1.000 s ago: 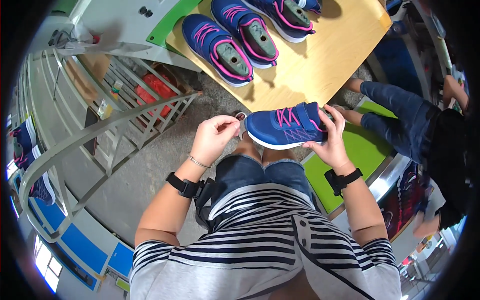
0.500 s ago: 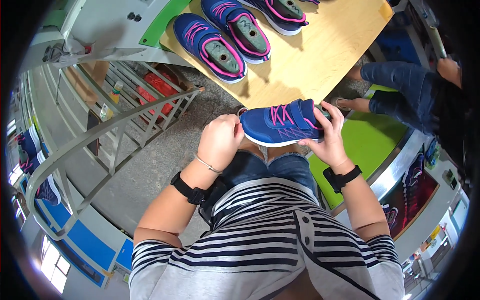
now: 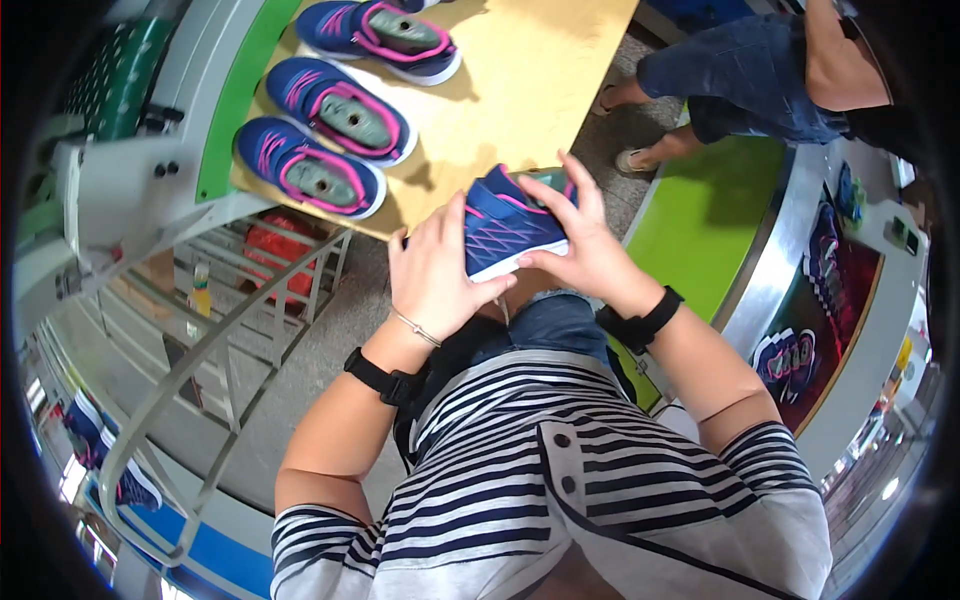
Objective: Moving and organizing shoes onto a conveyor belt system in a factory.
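Note:
Between both hands I hold a navy blue sneaker (image 3: 514, 226) with pink trim and a white sole, in front of my waist. My left hand (image 3: 432, 262) wraps round its toe end and hides that part. My right hand (image 3: 588, 240) grips the heel end, thumb low by the sole and fingers up at the collar. A dark green shoe last (image 3: 548, 184) shows inside the opening. Three like sneakers stand on a light wooden table (image 3: 500, 90) ahead: the nearest sneaker (image 3: 300, 170), a middle sneaker (image 3: 340, 112) and a farther sneaker (image 3: 385, 38), each with a green last in it.
A metal rail rack (image 3: 215, 350) stands at my left, with a red bag (image 3: 275, 255) and a bottle (image 3: 200, 292) behind its bars. On the right runs a bright green surface (image 3: 690, 220). More shoes (image 3: 785, 362) sit on a shelf there. Another person's legs (image 3: 715, 75) are at far right.
My left hand has gone from the toe's tip to wrapping over the front of the sneaker. The sneaker is turned and tilted, its heel end higher. The whole view has swung, shifting the table leftward.

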